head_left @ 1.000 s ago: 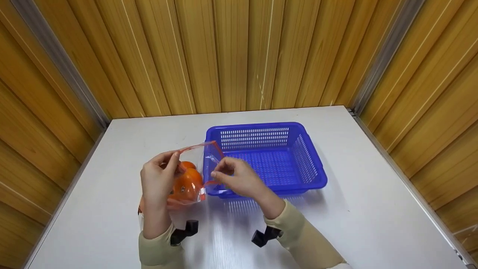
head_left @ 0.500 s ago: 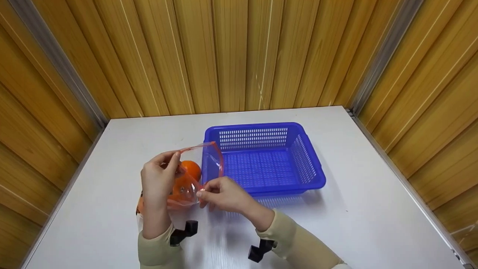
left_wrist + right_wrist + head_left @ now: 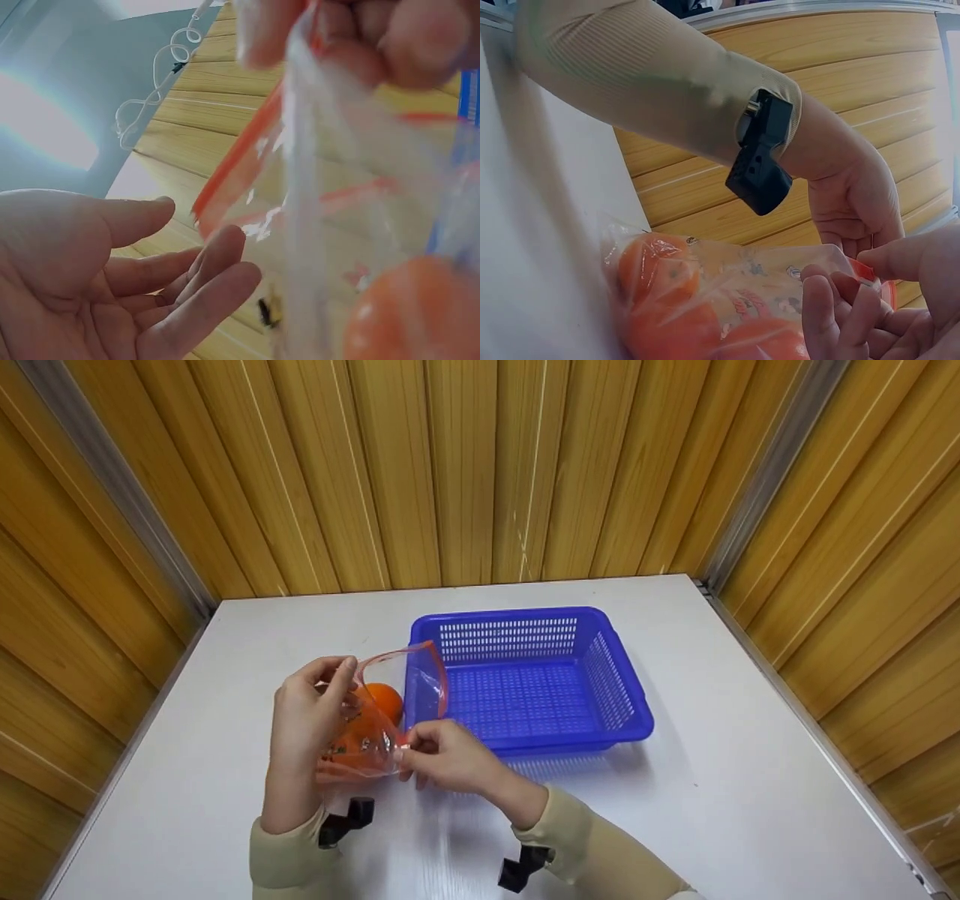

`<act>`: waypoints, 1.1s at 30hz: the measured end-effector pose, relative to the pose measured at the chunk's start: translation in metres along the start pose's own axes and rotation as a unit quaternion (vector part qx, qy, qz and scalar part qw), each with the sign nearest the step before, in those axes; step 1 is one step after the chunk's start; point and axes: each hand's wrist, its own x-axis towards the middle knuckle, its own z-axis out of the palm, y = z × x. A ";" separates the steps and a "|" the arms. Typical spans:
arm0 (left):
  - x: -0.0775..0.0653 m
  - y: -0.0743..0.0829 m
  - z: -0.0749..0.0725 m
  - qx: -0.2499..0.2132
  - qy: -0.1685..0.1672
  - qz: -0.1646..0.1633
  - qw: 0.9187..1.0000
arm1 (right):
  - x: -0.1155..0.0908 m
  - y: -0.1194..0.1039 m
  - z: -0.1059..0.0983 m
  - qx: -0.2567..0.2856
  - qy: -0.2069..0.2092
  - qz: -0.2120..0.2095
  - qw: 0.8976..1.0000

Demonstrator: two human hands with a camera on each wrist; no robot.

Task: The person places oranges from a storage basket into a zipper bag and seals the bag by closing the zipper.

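A clear plastic zip bag (image 3: 365,765) with a red-edged mouth stands at the left of the basket, holding several round orange fruits (image 3: 384,701); their kind is hard to tell. My right hand (image 3: 454,757) pinches the near corner of the bag's mouth between thumb and fingers, as the right wrist view also shows. Beside the mouth's left edge is my left hand (image 3: 306,720). In the left wrist view this left hand (image 3: 112,277) has its thumb and fingers apart, with nothing between them. The bag's mouth gapes toward the basket.
A blue perforated plastic basket (image 3: 525,742) stands on the white table (image 3: 720,825), right behind the right hand. The bag's far edge overlaps the basket's left rim. Wood-patterned panels (image 3: 465,472) enclose the back and sides.
My right hand moved down and left to the bag's near corner and pinches it there. My left hand let go of the bag's edge and shifted slightly left.
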 end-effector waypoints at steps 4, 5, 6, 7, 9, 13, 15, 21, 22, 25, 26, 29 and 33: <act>0.011 0.011 -0.020 0.054 -0.024 -0.003 0.998 | -0.001 0.001 0.001 0.000 -0.007 -0.009 1.000; 0.016 0.013 -0.025 0.072 -0.034 -0.002 0.997 | -0.001 0.001 0.001 0.002 -0.008 -0.010 1.000; 0.021 0.016 -0.029 0.090 -0.045 0.000 0.995 | -0.002 0.001 0.001 0.003 -0.009 -0.010 1.000; 0.027 0.018 -0.032 0.108 -0.056 0.004 0.993 | -0.002 0.001 0.001 0.004 -0.009 -0.008 1.000; 0.040 0.022 -0.037 0.140 -0.079 0.016 0.987 | -0.003 0.001 0.001 0.006 -0.009 -0.003 1.000; 0.070 0.024 -0.038 0.189 -0.141 0.036 0.971 | -0.005 0.001 0.003 0.008 -0.013 -0.004 1.000; 0.086 0.022 -0.034 0.212 -0.184 0.049 0.959 | -0.005 0.002 0.004 0.007 -0.016 -0.005 1.000; 0.121 0.009 -0.001 0.237 -0.318 0.094 0.913 | -0.007 0.005 0.006 0.008 -0.025 -0.009 1.000; 0.124 0.008 0.004 0.232 -0.336 0.094 0.908 | -0.008 0.005 0.006 0.006 -0.027 -0.010 1.000; 0.132 0.003 0.020 0.223 -0.377 0.099 0.894 | -0.008 0.005 0.005 -0.007 -0.033 -0.012 0.999; 0.134 0.002 0.025 0.221 -0.387 0.097 0.890 | -0.008 0.005 0.005 -0.012 -0.035 -0.013 0.999; 0.137 -0.001 0.037 0.220 -0.406 0.103 0.881 | -0.009 0.005 0.004 -0.026 -0.042 -0.015 0.999; 0.137 -0.005 0.046 0.205 -0.383 0.106 0.895 | -0.009 0.007 0.004 -0.030 -0.049 -0.020 0.998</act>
